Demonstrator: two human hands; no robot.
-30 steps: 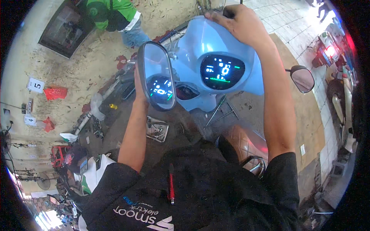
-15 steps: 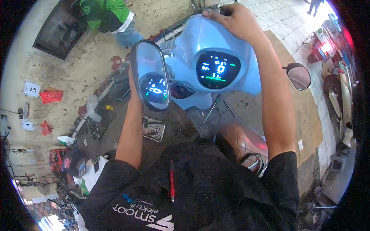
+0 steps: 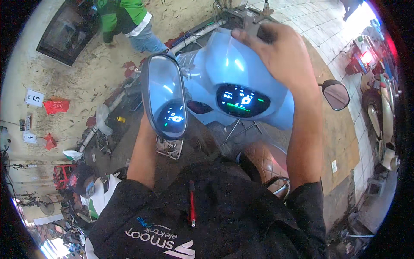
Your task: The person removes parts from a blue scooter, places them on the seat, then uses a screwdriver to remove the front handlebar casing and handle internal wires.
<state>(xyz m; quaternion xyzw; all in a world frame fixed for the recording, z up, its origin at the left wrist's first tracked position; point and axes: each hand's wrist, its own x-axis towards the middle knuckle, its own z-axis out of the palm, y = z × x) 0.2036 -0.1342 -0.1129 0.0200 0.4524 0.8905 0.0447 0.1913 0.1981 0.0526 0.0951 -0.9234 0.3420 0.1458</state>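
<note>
A pale blue scooter handlebar cover (image 3: 233, 64) carries a lit digital dashboard (image 3: 243, 100). My right hand (image 3: 276, 52) is at its top, thumb on the upper edge and fingers curled over it, partly round a dark part I cannot make out clearly. A black-framed oval mirror (image 3: 164, 82) stands at the cover's left, reflecting the display. My left hand is mostly hidden behind this mirror, with only the wrist and forearm (image 3: 144, 146) showing below it. A second mirror (image 3: 334, 95) sticks out to the right, beyond my right forearm.
A person in green (image 3: 129, 19) stands at upper left beside a dark framed panel (image 3: 64, 32). A brown quilted seat (image 3: 265, 159) and metal stand (image 3: 230, 131) are below. A white pipe (image 3: 90, 138) runs along the left; other scooters (image 3: 375, 116) stand right and lower left.
The blue cover, its display and the left mirror have shifted lower in view, the display tilting away. My right hand has moved down with them. The person in green has shifted slightly.
</note>
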